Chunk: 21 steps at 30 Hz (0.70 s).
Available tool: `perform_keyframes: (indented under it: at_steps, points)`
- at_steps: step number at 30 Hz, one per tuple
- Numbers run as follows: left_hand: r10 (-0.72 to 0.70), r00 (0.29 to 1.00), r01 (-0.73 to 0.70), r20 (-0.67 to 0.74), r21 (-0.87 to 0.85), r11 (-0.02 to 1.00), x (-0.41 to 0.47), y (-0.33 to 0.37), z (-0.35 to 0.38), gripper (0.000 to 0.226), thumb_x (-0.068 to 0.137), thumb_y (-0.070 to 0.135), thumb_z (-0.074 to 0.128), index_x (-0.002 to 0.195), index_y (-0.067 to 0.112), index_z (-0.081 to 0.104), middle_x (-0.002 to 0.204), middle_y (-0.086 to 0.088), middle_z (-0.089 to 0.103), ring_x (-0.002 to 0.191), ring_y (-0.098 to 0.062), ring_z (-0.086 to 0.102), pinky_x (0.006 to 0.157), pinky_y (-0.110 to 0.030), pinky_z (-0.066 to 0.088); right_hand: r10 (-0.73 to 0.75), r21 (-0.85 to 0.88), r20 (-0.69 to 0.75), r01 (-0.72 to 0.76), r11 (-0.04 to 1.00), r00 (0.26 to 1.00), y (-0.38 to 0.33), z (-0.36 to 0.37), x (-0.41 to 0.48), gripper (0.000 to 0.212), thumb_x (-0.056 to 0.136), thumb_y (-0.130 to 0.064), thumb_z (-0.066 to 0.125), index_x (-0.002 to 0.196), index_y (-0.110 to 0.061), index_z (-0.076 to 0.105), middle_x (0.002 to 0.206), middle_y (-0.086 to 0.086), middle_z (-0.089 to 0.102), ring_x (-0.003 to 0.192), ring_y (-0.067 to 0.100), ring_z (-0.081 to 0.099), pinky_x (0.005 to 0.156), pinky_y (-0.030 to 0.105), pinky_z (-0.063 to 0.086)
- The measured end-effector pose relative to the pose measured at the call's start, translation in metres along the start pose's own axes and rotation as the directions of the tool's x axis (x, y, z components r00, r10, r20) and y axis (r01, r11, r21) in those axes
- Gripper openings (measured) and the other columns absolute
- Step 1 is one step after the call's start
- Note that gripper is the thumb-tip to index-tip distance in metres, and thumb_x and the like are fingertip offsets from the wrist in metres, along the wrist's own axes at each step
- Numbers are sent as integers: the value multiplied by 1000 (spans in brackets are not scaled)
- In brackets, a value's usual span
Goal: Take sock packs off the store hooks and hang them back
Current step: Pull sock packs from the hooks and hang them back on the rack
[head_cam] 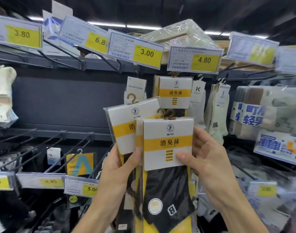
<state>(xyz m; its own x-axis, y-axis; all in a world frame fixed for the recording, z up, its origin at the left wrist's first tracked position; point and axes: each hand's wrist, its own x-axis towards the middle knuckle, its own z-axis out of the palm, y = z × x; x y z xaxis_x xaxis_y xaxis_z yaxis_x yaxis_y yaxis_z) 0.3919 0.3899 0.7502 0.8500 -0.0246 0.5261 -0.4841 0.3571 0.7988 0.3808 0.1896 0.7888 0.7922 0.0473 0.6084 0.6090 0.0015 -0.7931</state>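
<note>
Both hands hold sock packs in front of the display rack [68, 101], below its upper rail.

The left hand [117, 170] grips the tilted sock pack [123, 126] at the lower edge of its card. The thumb lies across the front and the other fingers are hidden behind the packs. This pack leans to the left.

The middle sock pack [139, 132] sits between the tilted sock pack and the front sock pack [168, 143] and is mostly covered. Which hand carries it cannot be determined.

The right hand [211, 167] pinches the front sock pack. The thumb presses the lower right corner of the white-and-yellow card, and the fingers [200, 137] wrap its right edge from behind. This pack stands upright, with its brown hanger [167, 115] clear of any hook.

A hanging sock pack [175, 92] of the same type hangs at the upper rail, directly under the price tag [194, 60] marked 4.80. Wire hooks [48, 148] project from the rack's lower left.
</note>
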Motion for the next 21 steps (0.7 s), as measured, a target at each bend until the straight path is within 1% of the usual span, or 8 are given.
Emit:
perform_keyframes:
  at_steps: [4,6,8,11,13,15,18,21]
  points:
    - [74,991,-75,-109,-14,997,1,-2,5,32,85,43,74,114,33,70,115,-3,76,105,-22,73,78,-27,60,11,-32,21,-10,999,1000,2,2,2,52,74,-2,77,120,-23,62,111,1,73,106,17,68,87,31,58]
    - [104,985,-110,-140,-35,993,2,-1,8,35,82,44,75,114,34,70,114,-3,76,103,-22,74,77,-29,61,31,-71,27,-29,997,999,4,5,2,44,81,-4,73,117,-27,61,110,-4,73,106,13,68,88,30,57]
    - [114,982,-121,-148,-39,992,3,0,9,38,78,48,77,113,35,71,115,-2,76,103,-22,74,77,-31,61,59,-75,30,-57,996,998,6,6,3,38,85,-8,70,117,-26,59,111,-5,73,106,12,68,90,33,57]
    - [105,983,-109,-154,-16,994,5,2,4,34,81,53,74,112,38,71,118,3,75,110,-19,71,89,-41,57,73,-28,-17,-74,997,997,4,-1,10,35,85,-6,69,115,-20,58,110,-1,73,105,17,69,91,41,55]
    - [135,973,-131,-189,32,991,7,4,-4,30,76,54,68,104,45,73,114,11,75,108,-9,70,88,-30,57,66,31,-106,-63,998,992,-1,-13,23,33,85,-5,68,115,-18,57,109,1,73,104,21,70,89,43,55]
    - [131,971,-128,-199,27,991,7,8,-10,26,74,49,65,98,46,74,111,13,76,103,-6,72,75,-17,58,47,42,-196,-39,998,980,-5,-28,40,34,85,-6,63,117,-15,57,109,2,74,103,22,70,88,41,55]
    - [115,975,-110,-191,33,993,6,8,-14,26,72,48,67,96,44,76,109,10,77,101,-10,73,74,-17,58,23,-44,-261,-36,998,965,-8,-43,70,33,87,-4,62,118,-17,59,107,1,74,100,18,71,93,43,55]
    - [118,980,-110,-161,58,992,3,9,-13,31,70,53,68,98,42,76,109,9,77,101,-11,73,75,-17,58,-28,-112,-266,-2,994,963,-13,-48,96,31,82,-4,64,107,-22,62,100,-6,74,100,13,70,95,41,53]
